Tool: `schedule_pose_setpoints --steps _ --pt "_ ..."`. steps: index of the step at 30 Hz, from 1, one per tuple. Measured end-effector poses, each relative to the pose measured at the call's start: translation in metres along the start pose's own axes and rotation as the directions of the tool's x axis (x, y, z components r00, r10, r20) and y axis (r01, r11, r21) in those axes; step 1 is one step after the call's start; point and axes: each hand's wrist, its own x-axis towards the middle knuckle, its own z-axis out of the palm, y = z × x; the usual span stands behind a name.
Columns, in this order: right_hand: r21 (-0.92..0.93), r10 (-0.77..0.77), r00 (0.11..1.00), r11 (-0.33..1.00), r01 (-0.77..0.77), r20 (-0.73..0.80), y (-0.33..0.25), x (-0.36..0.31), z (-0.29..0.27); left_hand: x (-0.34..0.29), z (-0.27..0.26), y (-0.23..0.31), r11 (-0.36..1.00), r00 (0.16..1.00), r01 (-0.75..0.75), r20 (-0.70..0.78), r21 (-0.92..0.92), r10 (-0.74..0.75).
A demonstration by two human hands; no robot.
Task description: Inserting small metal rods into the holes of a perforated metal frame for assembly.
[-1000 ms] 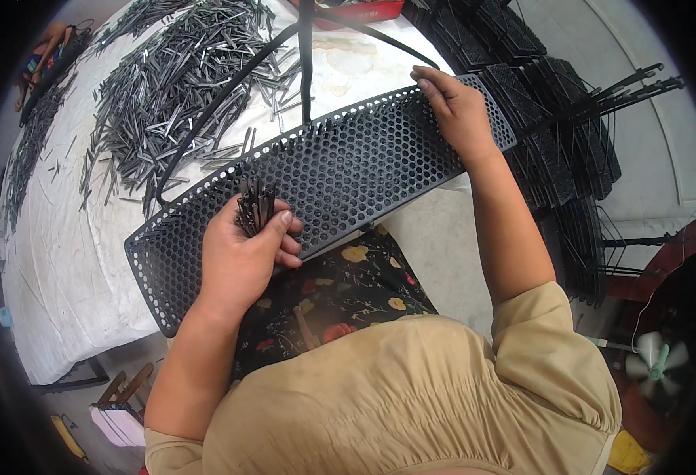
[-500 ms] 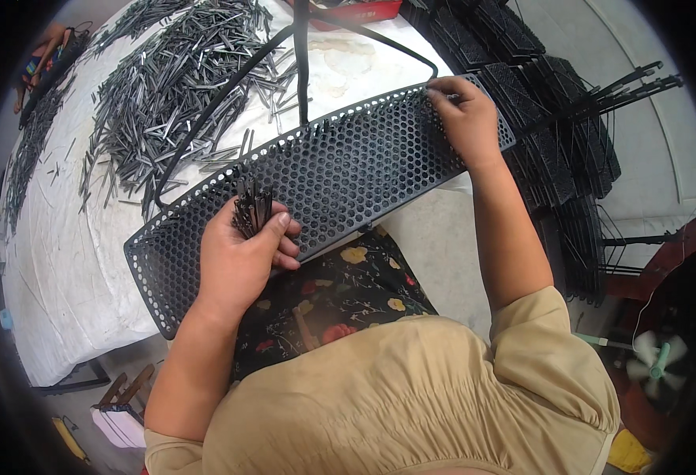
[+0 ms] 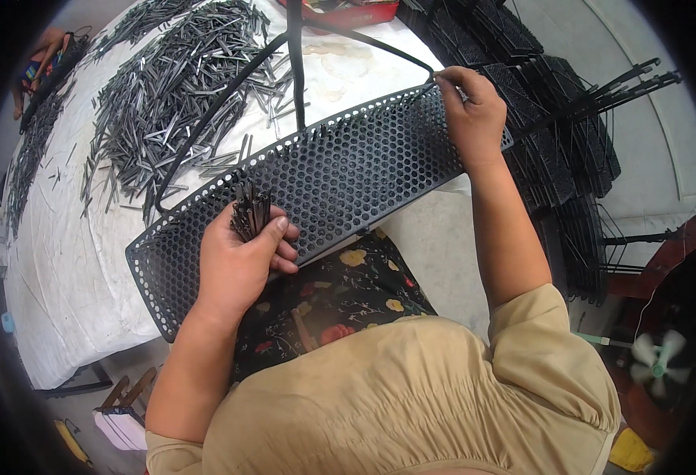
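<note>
A long black panel (image 3: 356, 178) full of round holes lies tilted across my lap, its far edge against the white-covered table. My left hand (image 3: 237, 257) is closed around a bunch of thin dark strips (image 3: 251, 212) that stand up out of the fist, over the panel's left part. At the panel's far right corner my right hand (image 3: 475, 111) has thumb and forefinger pinched together by the rim, beside the end of a bent black rod (image 3: 387, 49). Whatever is between those fingertips is too small to make out. Short dark ends stick up along the far rim.
A big heap of loose dark strips (image 3: 182, 87) covers the table (image 3: 63, 293). A red tray (image 3: 356, 14) stands at its far side. Stacked black panels with rods (image 3: 554, 127) fill the right. A small fan (image 3: 659, 364) is lower right; a person (image 3: 43, 59) sits far left.
My right hand has moved slightly right and up along the panel's corner, its fingers drawing closer to the rim. The panel has shifted a little; my left hand still grips the strips.
</note>
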Motion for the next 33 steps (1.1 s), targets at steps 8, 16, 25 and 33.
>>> schedule_pose_setpoints --steps 8,16,25,33 --pt "-0.093 -0.078 0.980 0.991 0.097 0.184 0.009 0.000 0.004 -0.002 -0.005 0.003 1.000 1.000 -0.001 0.005 -0.004 0.001" --pt "-0.298 0.237 0.954 0.938 -0.175 0.185 0.038 0.008 -0.011 -0.055 -0.118 0.005 0.972 0.770 -0.229 -0.603 0.047 0.210" --pt "-0.435 0.550 0.765 0.810 -0.393 0.334 0.133 0.010 -0.007 -0.058 -0.180 -0.056 0.982 0.675 0.017 -0.726 0.189 0.128" --pt "-0.284 0.532 0.812 0.838 -0.466 0.239 0.137 -0.007 -0.020 -0.059 -0.175 -0.051 0.976 0.613 -0.109 -0.760 0.188 0.215"
